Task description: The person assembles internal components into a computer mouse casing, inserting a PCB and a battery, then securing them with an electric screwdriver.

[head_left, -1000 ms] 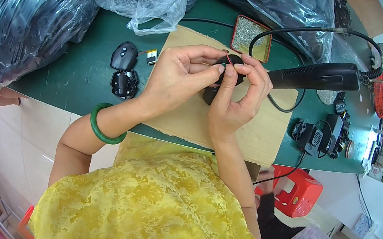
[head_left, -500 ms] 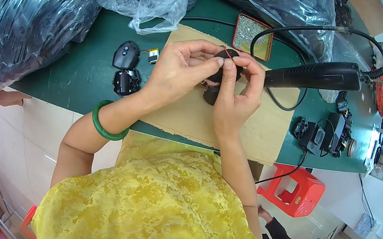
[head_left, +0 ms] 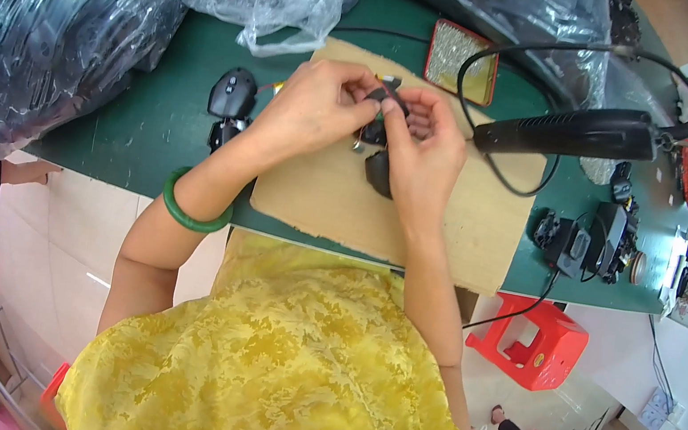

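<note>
Holding black part [head_left: 393, 97], between left hand [head_left: 316, 107] and right hand [head_left: 426, 151], above cardboard [head_left: 328, 199]

Shows a small black part [head_left: 387, 101] pinched between the left hand [head_left: 316, 110] and the right hand [head_left: 428, 152], over the cardboard sheet [head_left: 459, 224], near its far edge. Looks dull and plastic, but hides much of its outline behind thumbs and fingers. Seems to reach down past the thumbs toward the near edge of the bench [head_left: 137, 128]. Lower down, shows also a rounded black piece [head_left: 378, 174], lying on the cardboard sheet roughly midway between far and near edges, left of centre, partly covered by the right hand.
</note>
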